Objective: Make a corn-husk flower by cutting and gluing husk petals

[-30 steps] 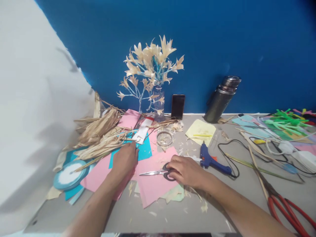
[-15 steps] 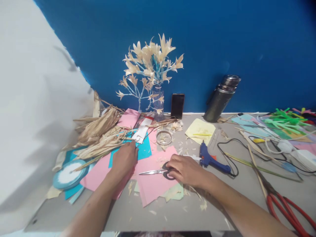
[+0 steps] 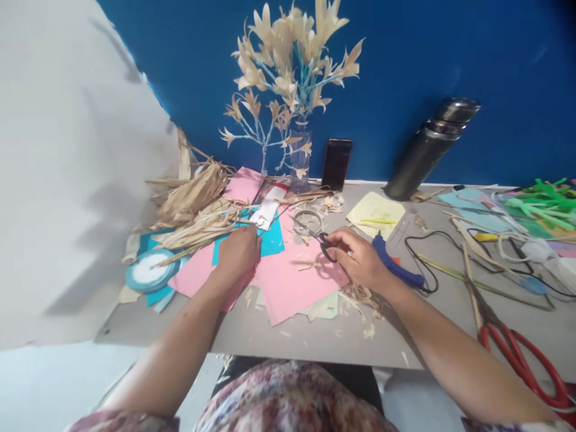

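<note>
Right hand [image 3: 360,262] pinched the black-handled steel scissors [image 3: 320,240] mid-frame, left hand [image 3: 239,252] just pressed flat on thin pink paper [image 3: 292,287].

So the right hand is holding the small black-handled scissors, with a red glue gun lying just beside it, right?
Not quite. The head view shows the glue gun is blue, not red. The rest stands: the right hand holds the small black-handled scissors, and the gun lies just beside it.
</note>
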Demonstrator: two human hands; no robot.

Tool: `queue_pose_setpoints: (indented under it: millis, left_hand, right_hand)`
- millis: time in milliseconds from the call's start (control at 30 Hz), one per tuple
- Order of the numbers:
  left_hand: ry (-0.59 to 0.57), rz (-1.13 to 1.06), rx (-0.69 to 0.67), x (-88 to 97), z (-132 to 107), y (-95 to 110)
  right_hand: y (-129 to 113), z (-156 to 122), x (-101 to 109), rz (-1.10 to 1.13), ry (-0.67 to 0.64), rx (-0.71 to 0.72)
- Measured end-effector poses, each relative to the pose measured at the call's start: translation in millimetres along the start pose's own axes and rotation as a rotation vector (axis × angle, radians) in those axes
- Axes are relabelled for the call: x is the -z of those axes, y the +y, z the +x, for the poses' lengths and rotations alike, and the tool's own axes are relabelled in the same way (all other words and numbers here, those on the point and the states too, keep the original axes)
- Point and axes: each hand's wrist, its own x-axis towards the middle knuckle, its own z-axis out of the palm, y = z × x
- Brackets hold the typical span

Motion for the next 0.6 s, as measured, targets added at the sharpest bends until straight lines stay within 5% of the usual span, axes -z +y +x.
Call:
queue_pose_setpoints:
  millis: [200,600]
  left_hand:
    - [0.010,0.000,0.002,-0.9,0,0]
    - [-0.030,-0.048,0.046,7.4,-3,3]
  right_hand:
    - [5,-1,-1,-0.101,-0.011,0.082]
    - [3,-11,-15,-0.424,-0.426,0.162]
